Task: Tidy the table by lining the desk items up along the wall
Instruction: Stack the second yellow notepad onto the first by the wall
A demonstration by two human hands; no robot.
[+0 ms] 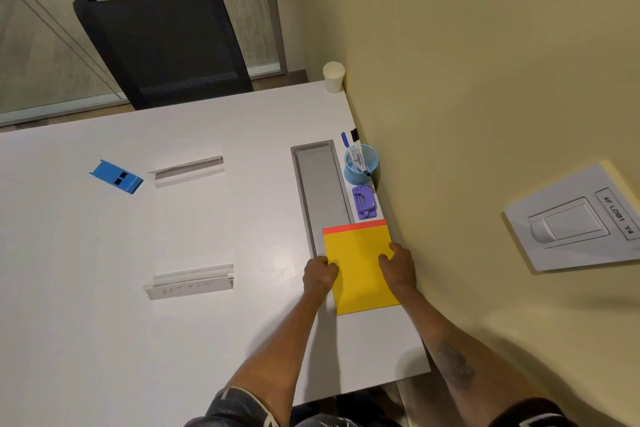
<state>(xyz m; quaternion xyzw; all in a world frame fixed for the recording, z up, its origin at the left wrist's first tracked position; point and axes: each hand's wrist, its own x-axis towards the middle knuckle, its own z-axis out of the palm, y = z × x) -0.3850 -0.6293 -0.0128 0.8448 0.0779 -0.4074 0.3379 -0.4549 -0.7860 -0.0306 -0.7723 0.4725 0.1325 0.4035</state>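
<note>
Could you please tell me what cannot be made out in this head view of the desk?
- Head view: side edges of the yellow notepad, covered by the left hand and right hand holding it.
- Head view: lower ends of the markers, hidden inside the blue cup.
- Head view: what the purple item is, too small to tell.
- Head view: near-left part of the table, cut off by the bottom edge.

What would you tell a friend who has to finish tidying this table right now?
Hands: the left hand and the right hand each hold one side of the yellow notepad, which lies close to the wall.
Done: paper cup, pen cup and purple gadget are lined up along the wall.
Left: the blue box and two clear name stands lie out in the middle of the table.
</note>
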